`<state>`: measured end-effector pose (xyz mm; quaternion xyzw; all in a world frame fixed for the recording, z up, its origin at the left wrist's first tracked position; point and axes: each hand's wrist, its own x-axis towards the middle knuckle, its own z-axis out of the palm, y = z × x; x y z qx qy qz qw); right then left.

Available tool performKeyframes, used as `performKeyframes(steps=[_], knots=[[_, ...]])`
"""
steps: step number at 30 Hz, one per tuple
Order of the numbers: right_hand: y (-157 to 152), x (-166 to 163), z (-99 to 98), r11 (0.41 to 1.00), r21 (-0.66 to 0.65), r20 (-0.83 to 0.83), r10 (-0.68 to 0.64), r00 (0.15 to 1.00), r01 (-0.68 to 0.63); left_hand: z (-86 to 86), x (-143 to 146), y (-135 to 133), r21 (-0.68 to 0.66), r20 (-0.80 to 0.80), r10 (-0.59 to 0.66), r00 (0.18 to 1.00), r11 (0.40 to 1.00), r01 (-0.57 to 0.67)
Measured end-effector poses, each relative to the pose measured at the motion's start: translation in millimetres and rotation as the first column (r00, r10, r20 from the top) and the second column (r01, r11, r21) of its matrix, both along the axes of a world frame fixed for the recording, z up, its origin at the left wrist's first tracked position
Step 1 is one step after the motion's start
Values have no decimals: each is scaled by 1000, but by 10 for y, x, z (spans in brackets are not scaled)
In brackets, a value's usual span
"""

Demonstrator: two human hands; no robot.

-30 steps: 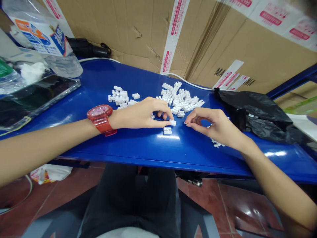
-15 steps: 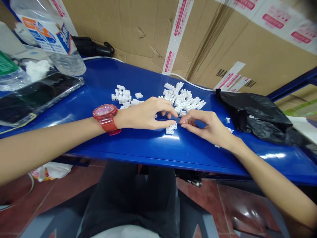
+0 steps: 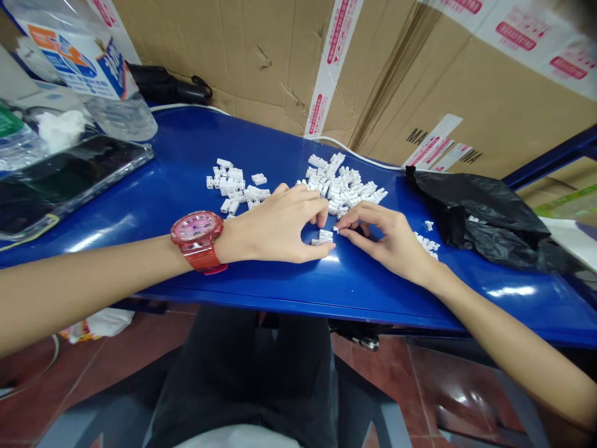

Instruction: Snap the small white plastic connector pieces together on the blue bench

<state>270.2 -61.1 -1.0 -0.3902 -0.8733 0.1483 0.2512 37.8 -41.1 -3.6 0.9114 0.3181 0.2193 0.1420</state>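
Brown cardboard (image 3: 224,56) with pink-printed tape (image 3: 321,93) stands behind the blue table (image 3: 280,280) where I sit. Between the thumb and forefinger of my right hand (image 3: 392,233) I pinch a tiny white piece (image 3: 336,229), just beside a short row of white blocks (image 3: 323,236). My left hand (image 3: 280,224) (the one with the red watch (image 3: 198,231) at its wrist) is spread, thumb and fingers on either side of that row; whether they touch it, I cannot tell. Beyond my hands lies a heap of white parts (image 3: 347,186), with a smaller white pile (image 3: 231,185) to its left. More little pieces (image 3: 428,244) lie by my right wrist, near a crumpled black bag (image 3: 485,211).
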Motion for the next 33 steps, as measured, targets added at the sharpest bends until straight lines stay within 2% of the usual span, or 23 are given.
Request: performKeyframes(steps=[7,14,19,25,28,31,33], knots=[[-61,-133,-14,1000,-5,-130,-8,991,8,-12,29,-33,-48,37,26,999,999,-24],[-102,-185,-25,998,67,-132,30,991,-21,-19,62,-32,-97,85,49,995,994,-41],[-117,-186,-4,992,113,-88,66,994,-56,-19,54,-24,-112,88,50,995,993,-40],[-118,-198,3,987,158,-44,35,998,-28,-27,52,-15,-106,104,39,994,994,-28],[-121,-214,10,977,193,20,88,996,-91,-32,49,-13,-100,96,33,995,995,-24],[-95,-168,82,973,177,74,134,988,-145,-38,39,-11,-79,75,41,996,996,-35],[-29,-22,183,982,166,92,75,993,-90,-40,30,-11,-54,76,50,996,997,-46]])
